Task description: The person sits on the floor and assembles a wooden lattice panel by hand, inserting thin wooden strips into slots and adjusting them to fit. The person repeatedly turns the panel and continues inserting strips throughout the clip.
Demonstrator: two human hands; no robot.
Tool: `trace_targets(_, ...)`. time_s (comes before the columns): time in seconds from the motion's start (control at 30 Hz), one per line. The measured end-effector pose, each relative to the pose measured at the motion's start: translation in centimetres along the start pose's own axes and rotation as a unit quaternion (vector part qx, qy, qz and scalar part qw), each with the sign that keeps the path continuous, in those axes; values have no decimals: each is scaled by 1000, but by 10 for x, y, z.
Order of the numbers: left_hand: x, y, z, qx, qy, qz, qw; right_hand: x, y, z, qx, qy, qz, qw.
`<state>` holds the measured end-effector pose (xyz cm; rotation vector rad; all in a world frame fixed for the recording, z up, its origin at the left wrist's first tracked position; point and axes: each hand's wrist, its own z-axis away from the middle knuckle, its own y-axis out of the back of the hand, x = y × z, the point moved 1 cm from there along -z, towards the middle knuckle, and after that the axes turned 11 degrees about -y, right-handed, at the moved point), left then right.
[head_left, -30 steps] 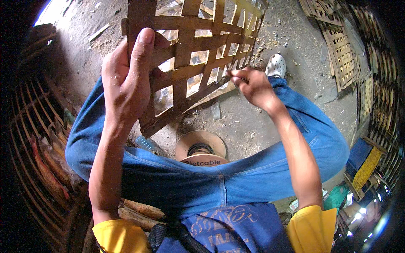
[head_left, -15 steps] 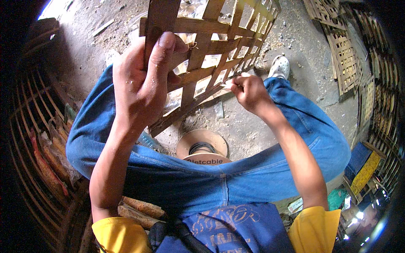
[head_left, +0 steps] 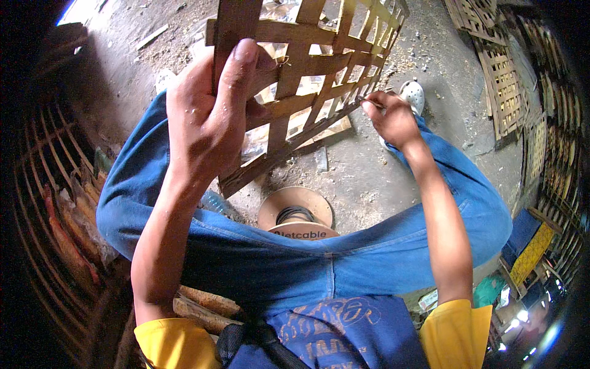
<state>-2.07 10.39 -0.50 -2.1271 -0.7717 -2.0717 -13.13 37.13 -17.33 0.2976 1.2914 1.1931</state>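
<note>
A woven lattice panel of flat wooden or bamboo strips (head_left: 294,80) stands tilted in front of me, reaching up past the top of the view. My left hand (head_left: 212,114) is closed round its near left edge, thumb lying along a wide upright strip. At the panel's lower edge, farther to the right, my right hand (head_left: 391,118) is closed in a pinch, fingertips at or close to the strips. A small dark thing seems to show at those fingertips, too small to name.
A cable spool (head_left: 295,209) stands on the floor between my legs. Scraps and dust lie on the concrete floor (head_left: 362,163). More lattice panels (head_left: 505,92) lean at the right. Curved slats (head_left: 52,160) rise at the left.
My right hand has moved right and away from me along the panel's lower edge. The panel and my left hand have shifted only slightly.
</note>
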Motion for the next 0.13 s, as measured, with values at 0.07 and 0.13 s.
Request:
trace_targets(0.07,3,-5,2,26,14,53,998,3,2,-3,-36,-28,-17,999)
trace_targets(0.13,-1,3,0,-28,-8,-2,1000,-1,9,-4,-63,-70,-23,995)
